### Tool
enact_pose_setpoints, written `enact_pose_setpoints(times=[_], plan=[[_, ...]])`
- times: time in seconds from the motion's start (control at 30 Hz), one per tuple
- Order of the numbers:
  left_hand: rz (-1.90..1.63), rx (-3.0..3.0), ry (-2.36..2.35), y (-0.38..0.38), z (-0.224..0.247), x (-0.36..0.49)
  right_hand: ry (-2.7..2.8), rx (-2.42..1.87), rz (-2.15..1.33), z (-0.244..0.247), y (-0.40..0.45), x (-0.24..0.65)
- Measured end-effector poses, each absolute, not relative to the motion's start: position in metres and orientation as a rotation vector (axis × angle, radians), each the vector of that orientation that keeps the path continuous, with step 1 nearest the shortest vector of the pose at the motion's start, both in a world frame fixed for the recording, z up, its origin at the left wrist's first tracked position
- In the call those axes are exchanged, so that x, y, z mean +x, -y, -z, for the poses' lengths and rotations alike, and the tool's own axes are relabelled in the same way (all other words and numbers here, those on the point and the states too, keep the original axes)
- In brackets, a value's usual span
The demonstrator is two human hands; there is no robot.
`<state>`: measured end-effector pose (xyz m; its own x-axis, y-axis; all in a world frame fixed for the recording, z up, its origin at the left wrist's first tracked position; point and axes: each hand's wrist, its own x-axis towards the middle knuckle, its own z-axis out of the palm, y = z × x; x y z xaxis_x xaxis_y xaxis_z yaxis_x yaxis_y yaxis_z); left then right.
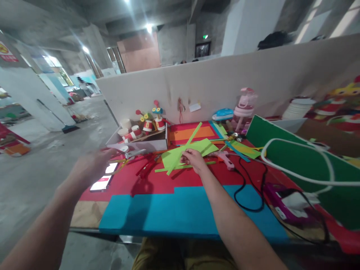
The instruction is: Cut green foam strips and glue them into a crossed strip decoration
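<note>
My right hand pinches a long lime green paper strip, which slants up and to the right above green paper sheets on the red table covering. My left hand is at the left over a lit phone; it is blurred, and its fingers are smeared by motion. Beside its fingertips are scissors and a yellow-handled tool. Red-handled pliers lie between the hands. A pink glue gun rests just right of my right hand.
A white box with paper-cup figures stands at the back left. Blue sheets cover the front edge. Black cable loops, a purple power strip, a white cord and a green board crowd the right. Behind them rises a partition.
</note>
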<state>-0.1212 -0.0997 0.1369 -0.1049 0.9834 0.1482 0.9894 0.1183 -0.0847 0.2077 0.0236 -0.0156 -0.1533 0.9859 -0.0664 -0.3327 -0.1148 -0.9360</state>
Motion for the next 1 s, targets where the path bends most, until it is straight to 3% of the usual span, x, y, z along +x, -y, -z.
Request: enact_pose_setpoints(times=[0.1,0.3,0.4,0.57,1.0], plan=[[0.226,-2.147,2.286,0.108,-0.128,-0.132,0.949,-0.883,-1.540,0.011,-0.023,0.212],[1.427,-2.529,2.223,0.083,-0.082,-0.074,0.913,-0.812,-1.545,0.006,-0.023,0.214],[1.357,-2.611,2.326,0.057,-0.067,-0.026,0.958,-0.801,-1.544,0.002,-0.021,0.214],[1.178,-2.652,2.072,0.021,-0.048,0.020,0.995,-0.813,-1.440,-0.001,-0.022,0.215],[1.282,-2.969,2.245,0.035,-0.029,0.028,1.048,-0.800,-1.389,-0.005,-0.014,0.206]])
